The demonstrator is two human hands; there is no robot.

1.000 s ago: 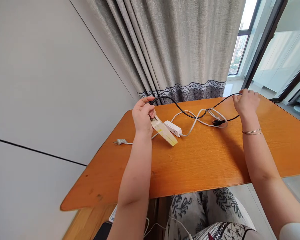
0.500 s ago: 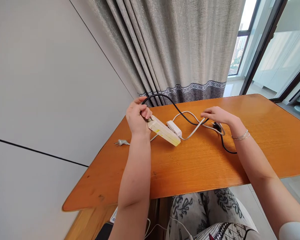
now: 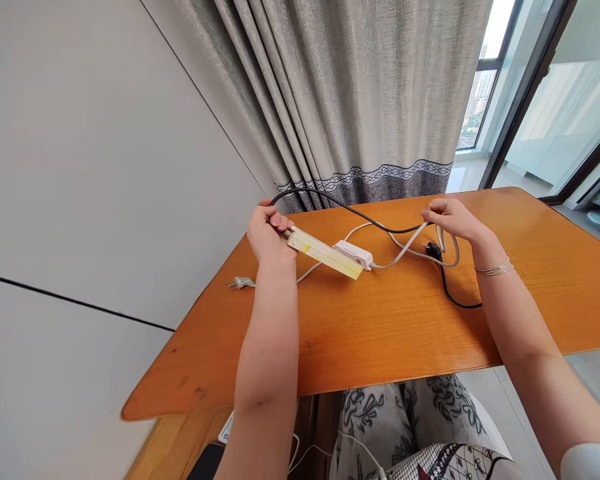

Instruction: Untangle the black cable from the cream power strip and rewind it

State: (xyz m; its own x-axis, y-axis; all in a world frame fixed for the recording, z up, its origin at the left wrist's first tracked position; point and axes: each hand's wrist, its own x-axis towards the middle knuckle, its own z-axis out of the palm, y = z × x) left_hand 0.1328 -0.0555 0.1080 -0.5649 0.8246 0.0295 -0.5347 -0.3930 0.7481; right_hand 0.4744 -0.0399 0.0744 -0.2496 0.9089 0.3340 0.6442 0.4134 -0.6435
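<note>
My left hand (image 3: 266,230) is closed round the end of a cream power strip (image 3: 324,254), holding it tilted above the orange table (image 3: 390,327). A black cord (image 3: 365,219) runs from that end across to my right hand (image 3: 451,219), which pinches it above the table. The cord drops past my right hand and loops to a black plug (image 3: 433,251). A white adapter (image 3: 357,254) lies beside the strip, its white cable (image 3: 410,248) looping under my right hand. A white plug (image 3: 240,283) lies at the left edge.
A grey curtain (image 3: 360,100) hangs behind the table, with a plain wall (image 3: 80,167) to the left and a glass door (image 3: 555,100) to the right. My patterned lap (image 3: 410,413) is below the table's front edge.
My right hand went from the far right to the table middle, then lifted the black cord and moved right again. The power strip swung flatter in my left hand.
</note>
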